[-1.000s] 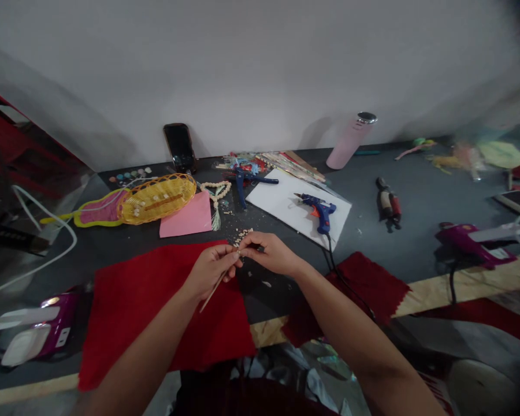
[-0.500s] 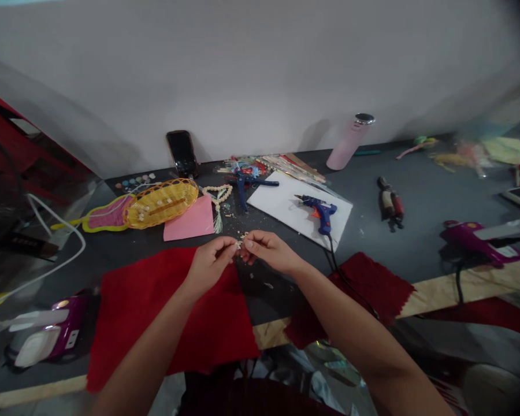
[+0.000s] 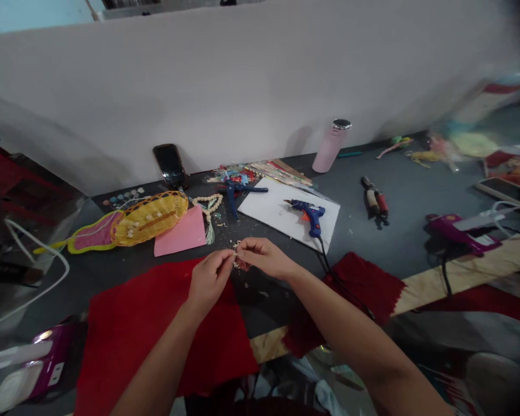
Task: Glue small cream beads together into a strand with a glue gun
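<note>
My left hand [image 3: 210, 278] and my right hand [image 3: 265, 257] meet over the dark table, both closed in a pinch. Between the fingertips is a small cream-coloured beaded piece [image 3: 236, 263], partly covered by the fingers. Its exact kind is too small to make out. Beneath my left forearm lies a red cloth [image 3: 130, 323]. Just beyond the hands is a pink sheet [image 3: 179, 234], beside a loop of cream beads with a pale tassel [image 3: 210, 228]. A blue glue gun [image 3: 308, 214] rests on a white board [image 3: 264, 209], right of the hands.
A yellow woven basket [image 3: 156, 219] stands left, near a propped phone [image 3: 170, 164]. Blue-handled pliers [image 3: 234, 199] lie by the board. Farther right are a pink bottle [image 3: 330, 147], red-handled pliers [image 3: 376, 202] and a purple power strip [image 3: 461, 231]. The glue gun's cord [image 3: 329, 263] runs toward the front edge.
The camera view has shifted, so the table items appear farther left and mostly a little lower. My two hands stay together, pinching the small cream-coloured piece.
</note>
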Demonstrator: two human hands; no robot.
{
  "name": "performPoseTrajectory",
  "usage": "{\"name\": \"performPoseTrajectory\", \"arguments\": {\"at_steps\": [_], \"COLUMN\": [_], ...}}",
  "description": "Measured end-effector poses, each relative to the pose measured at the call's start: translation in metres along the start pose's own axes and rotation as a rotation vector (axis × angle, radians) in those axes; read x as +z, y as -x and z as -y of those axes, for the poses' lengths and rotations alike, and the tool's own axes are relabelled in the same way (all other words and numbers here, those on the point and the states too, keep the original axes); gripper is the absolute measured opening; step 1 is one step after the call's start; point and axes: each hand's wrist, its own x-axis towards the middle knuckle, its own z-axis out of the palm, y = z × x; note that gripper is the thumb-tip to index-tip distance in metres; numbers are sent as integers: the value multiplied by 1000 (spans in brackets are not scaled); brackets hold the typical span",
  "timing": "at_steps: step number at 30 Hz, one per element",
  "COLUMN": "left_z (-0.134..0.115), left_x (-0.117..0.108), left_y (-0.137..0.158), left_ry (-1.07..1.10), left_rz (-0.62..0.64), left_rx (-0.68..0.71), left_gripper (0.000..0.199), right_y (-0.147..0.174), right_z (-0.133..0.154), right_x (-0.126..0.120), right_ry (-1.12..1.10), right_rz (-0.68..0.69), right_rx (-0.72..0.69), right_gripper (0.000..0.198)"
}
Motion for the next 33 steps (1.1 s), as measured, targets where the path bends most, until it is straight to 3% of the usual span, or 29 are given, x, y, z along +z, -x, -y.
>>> {"name": "performPoseTrajectory", "arguments": {"at_steps": [6, 20, 28, 33], "left_z": [8, 7, -6, -13], "left_x": [4, 0, -13, -17], "left_y": [3, 6, 6, 6], "left_ry": [-148, -228, -53, 474], "left_rz": [-42, -11, 15, 65], "left_rx": [146, 144, -79, -392], "left_gripper": [16, 18, 18, 20], "right_y": [0, -1, 1, 5], "right_z": [-2, -5, -3, 2], "right_x": [-2, 0, 0, 4], "right_ry": [24, 159, 255, 438], "right_rz": [14, 37, -90, -105], "right_rx": [-27, -39, -115, -351], "right_gripper": [25, 26, 17, 20]}}
